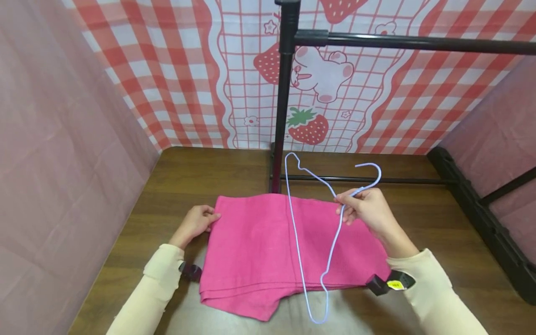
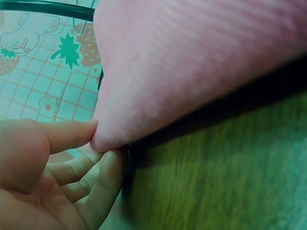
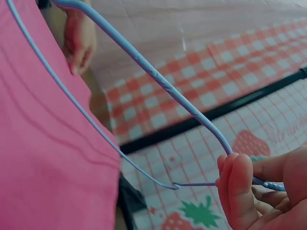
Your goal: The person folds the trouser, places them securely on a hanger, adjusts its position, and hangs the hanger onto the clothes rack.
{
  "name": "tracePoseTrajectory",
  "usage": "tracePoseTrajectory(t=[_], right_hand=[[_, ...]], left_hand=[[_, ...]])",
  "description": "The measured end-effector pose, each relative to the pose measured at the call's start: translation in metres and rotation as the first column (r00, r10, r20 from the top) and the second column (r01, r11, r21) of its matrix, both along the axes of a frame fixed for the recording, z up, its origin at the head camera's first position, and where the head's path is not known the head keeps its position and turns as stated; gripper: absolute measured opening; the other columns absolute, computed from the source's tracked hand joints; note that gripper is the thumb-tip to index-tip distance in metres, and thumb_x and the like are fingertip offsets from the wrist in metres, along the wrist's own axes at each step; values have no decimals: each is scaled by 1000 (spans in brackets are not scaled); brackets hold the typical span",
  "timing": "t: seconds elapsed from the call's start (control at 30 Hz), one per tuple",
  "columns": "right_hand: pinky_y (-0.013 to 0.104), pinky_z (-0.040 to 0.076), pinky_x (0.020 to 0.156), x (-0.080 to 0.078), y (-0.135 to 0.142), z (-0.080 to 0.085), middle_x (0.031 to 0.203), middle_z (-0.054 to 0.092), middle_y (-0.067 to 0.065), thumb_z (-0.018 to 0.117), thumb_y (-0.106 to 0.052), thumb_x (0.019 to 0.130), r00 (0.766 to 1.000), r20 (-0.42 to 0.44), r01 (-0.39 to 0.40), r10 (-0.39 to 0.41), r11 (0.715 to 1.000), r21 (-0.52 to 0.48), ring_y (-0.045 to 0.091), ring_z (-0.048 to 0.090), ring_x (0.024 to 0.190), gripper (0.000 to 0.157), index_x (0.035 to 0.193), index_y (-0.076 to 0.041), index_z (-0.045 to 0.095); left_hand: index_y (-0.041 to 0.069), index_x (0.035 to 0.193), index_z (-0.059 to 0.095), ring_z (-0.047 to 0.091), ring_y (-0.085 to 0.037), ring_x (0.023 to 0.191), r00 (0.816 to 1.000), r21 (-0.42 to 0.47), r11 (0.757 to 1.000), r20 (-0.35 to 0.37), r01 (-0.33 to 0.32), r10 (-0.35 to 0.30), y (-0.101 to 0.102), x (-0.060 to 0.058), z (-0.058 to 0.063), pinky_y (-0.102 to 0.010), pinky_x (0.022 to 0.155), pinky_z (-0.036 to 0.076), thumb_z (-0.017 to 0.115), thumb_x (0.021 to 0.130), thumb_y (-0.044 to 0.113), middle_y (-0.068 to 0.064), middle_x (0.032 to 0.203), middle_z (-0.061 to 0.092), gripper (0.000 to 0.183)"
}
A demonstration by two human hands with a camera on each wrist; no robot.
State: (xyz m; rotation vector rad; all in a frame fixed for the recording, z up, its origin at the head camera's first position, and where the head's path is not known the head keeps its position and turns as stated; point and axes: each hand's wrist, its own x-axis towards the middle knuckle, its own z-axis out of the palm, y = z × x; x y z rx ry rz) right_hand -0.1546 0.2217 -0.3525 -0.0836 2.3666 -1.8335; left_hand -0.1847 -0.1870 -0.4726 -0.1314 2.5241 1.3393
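Note:
A folded pink garment (image 1: 251, 237) lies flat on the wooden table; its exact kind cannot be told from the folds. My left hand (image 1: 197, 223) pinches its upper left edge, thumb above and fingers below, as the left wrist view shows on the cloth (image 2: 158, 72). Over the right part of the garment, my right hand (image 1: 368, 209) holds a light blue-purple wire hanger (image 1: 294, 228) by the neck below its hook. The hanger is tilted sideways, with the hook towards the upper right. In the right wrist view, curled fingers (image 3: 240, 187) wrap the hanger's neck.
Behind the garment stands a black rack post (image 1: 284, 102), with a top bar (image 1: 418, 44) running right. A black base foot (image 1: 494, 228) lies along the table's right side. A checked strawberry curtain (image 1: 180, 83) hangs behind, and pink cloth (image 1: 63, 163) on the left.

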Motion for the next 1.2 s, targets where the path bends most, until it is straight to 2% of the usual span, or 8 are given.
tracePoseTrajectory(t=[0.03,0.3,0.5,0.63,0.8,0.87,1.03,1.2], right_hand=[[25,53,46,1,-3,-2,60,67,-5,54,-1,94,1000,12,-4,4,1000,-4,4,59,48,29,105,26,57],[27,55,47,8,-22,-11,61,67,-2,53,-2,95,997,70,-16,18,1000,-24,7,61,47,28,106,24,57],[30,56,48,13,-30,-12,64,68,6,55,-2,94,997,69,-42,41,999,7,10,64,48,28,105,24,56],[32,57,48,18,-34,-10,66,69,12,55,-1,93,998,49,-52,50,998,40,10,64,47,26,102,23,57],[33,57,48,24,-38,-6,66,69,15,55,-1,93,999,26,-45,44,997,65,10,64,47,24,101,21,60],[34,57,48,26,-40,-5,66,69,16,55,-1,93,999,22,-42,41,997,64,11,64,47,23,101,21,60],[34,56,48,29,-42,-3,69,68,23,55,-1,93,999,10,-39,38,997,66,11,63,46,23,99,20,61],[34,56,47,30,-43,-3,70,68,26,56,-1,93,999,-10,-36,37,997,67,11,63,46,21,96,19,61]], left_hand=[[-12,112,58,61,-9,63,1000,0,1000,0,-1,1,0,1,0,-28,64,57,61,94,15,-22,94,69,32],[-12,111,58,59,-8,59,1000,21,1000,19,5,-5,-2,8,0,-27,60,56,61,95,15,-17,85,69,32],[-14,108,59,59,-8,60,999,48,999,27,19,-20,-4,16,1,-27,61,57,61,94,13,-16,83,70,31],[-15,102,62,58,-8,60,997,102,993,42,62,-66,-8,22,1,-26,59,57,62,94,12,-9,75,67,28],[-2,81,61,55,-7,58,976,196,967,112,163,-187,-14,27,1,-23,58,54,63,93,14,2,68,55,20],[3,77,59,55,-7,57,965,221,955,127,198,-229,-16,29,2,-22,57,53,63,93,15,3,67,54,20],[-2,87,61,60,-8,60,953,291,926,109,242,-284,-15,32,11,-25,60,55,64,91,13,4,69,62,16],[-5,90,61,62,-8,60,946,333,898,51,286,-320,-9,31,31,-26,59,56,65,89,10,6,68,65,16]])
